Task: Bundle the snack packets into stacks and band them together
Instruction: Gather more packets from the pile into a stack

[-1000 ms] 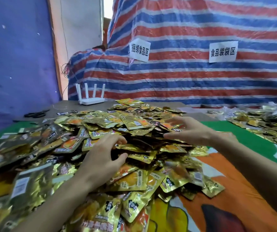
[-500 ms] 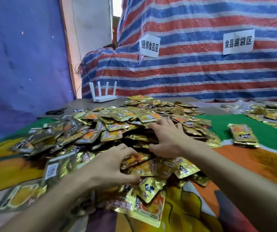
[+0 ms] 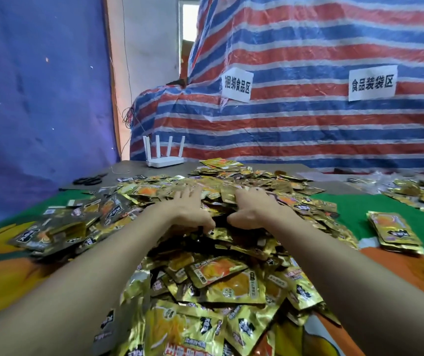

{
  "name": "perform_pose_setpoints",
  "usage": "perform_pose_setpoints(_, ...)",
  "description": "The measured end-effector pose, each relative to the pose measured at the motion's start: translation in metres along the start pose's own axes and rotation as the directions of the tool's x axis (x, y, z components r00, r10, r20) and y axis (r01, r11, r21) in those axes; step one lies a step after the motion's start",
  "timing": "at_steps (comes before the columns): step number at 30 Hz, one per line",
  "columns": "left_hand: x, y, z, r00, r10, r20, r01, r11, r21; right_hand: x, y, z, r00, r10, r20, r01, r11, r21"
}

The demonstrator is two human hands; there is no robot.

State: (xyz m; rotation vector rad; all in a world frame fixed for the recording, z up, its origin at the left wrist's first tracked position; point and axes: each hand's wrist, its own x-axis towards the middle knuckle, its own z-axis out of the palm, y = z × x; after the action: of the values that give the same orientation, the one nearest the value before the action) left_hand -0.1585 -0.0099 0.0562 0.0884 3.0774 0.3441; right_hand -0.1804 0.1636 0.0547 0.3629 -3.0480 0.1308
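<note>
Nearest the camera, loose gold foil snack packets [image 3: 221, 283] are spilling in a deep heap toward the person; their printing is showing an orange picture and dark logo patches, but the characters are too small and creased to be read with confidence. Both forearms are reaching over this heap, and the left hand [image 3: 187, 214] and right hand [image 3: 254, 211] are lying palm-down, side by side, on the crown of the pile, fingers spread and pressing among the packets, thumbs nearly meeting; neither hand is closing around a particular packet, so they are resting open on the pile rather than gripping. The step looks like raking packets together to form a stack: it would go best by drawing a small number at a time, turning them face-up the same way and squaring their edges before banding, since slick foil is likely to slide apart. To the right, a squared stack of packets [image 3: 395, 235] is lying on the green part of the counter [image 3: 354, 209], well apart from the heap; whether it is banded cannot be told. Farther back a white router [image 3: 164, 160] is standing near dark scissors [image 3: 87, 180]. On the striped tarp [image 3: 308, 129] two white signs are reading 捆绑食品区 [image 3: 237, 84] and 食品装袋区 [image 3: 372, 83].
</note>
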Motion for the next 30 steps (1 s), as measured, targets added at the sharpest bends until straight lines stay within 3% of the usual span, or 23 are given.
perform_pose_setpoints(2, 0.003, -0.001, 0.003, 0.999, -0.011, -0.043, 0.015, 0.996, 0.091, -0.001, 0.000, 0.003, 0.997, 0.011, -0.074, -0.015, 0.999, -0.049)
perform_pose_setpoints(7, -0.012, 0.000, 0.001, 0.961, 0.145, -0.236, -0.093, 0.972, 0.216, -0.014, 0.005, 0.006, 0.970, -0.099, -0.224, 0.140, 0.974, 0.178)
perform_pose_setpoints(10, -0.024, -0.007, -0.005, 0.944, 0.199, -0.263, -0.190, 0.980, 0.061, -0.022, 0.015, 0.003, 0.965, -0.079, -0.252, 0.148, 0.951, 0.270)
perform_pose_setpoints(14, -0.043, -0.016, -0.018, 0.882, 0.210, -0.422, -0.280, 0.954, -0.110, -0.034, 0.019, 0.003, 0.965, -0.062, -0.255, 0.150, 0.928, 0.341)
perform_pose_setpoints(17, -0.051, -0.021, -0.025, 0.787, 0.192, -0.586, -0.381, 0.899, -0.217, -0.041, 0.018, 0.000, 0.958, -0.012, -0.286, 0.151, 0.871, 0.468)
perform_pose_setpoints(19, -0.052, -0.023, -0.030, 0.695, 0.081, -0.714, -0.429, 0.844, -0.322, -0.043, 0.016, 0.000, 0.949, 0.075, -0.307, 0.115, 0.824, 0.554)
perform_pose_setpoints(22, -0.049, -0.025, -0.037, 0.534, -0.220, -0.817, -0.475, 0.721, -0.504, -0.041, 0.006, 0.004, 0.954, 0.152, -0.259, -0.026, 0.900, 0.436)
perform_pose_setpoints(24, -0.048, -0.024, -0.039, 0.489, -0.382, -0.784, -0.510, 0.604, -0.612, -0.039, -0.003, 0.008, 0.961, 0.159, -0.225, -0.089, 0.952, 0.292)
perform_pose_setpoints(27, -0.047, -0.017, -0.028, 0.584, -0.475, -0.658, -0.529, 0.392, -0.753, -0.039, -0.016, 0.004, 0.963, 0.000, -0.269, 0.080, 0.955, 0.285)
perform_pose_setpoints(28, -0.046, -0.014, -0.021, 0.648, -0.469, -0.600, -0.530, 0.288, -0.798, -0.040, -0.019, 0.002, 0.943, -0.065, -0.326, 0.193, 0.907, 0.375)
perform_pose_setpoints(30, -0.044, -0.009, -0.005, 0.779, -0.431, -0.455, -0.511, -0.015, -0.859, -0.046, -0.026, 0.000, 0.893, -0.091, -0.440, 0.374, 0.694, 0.615)
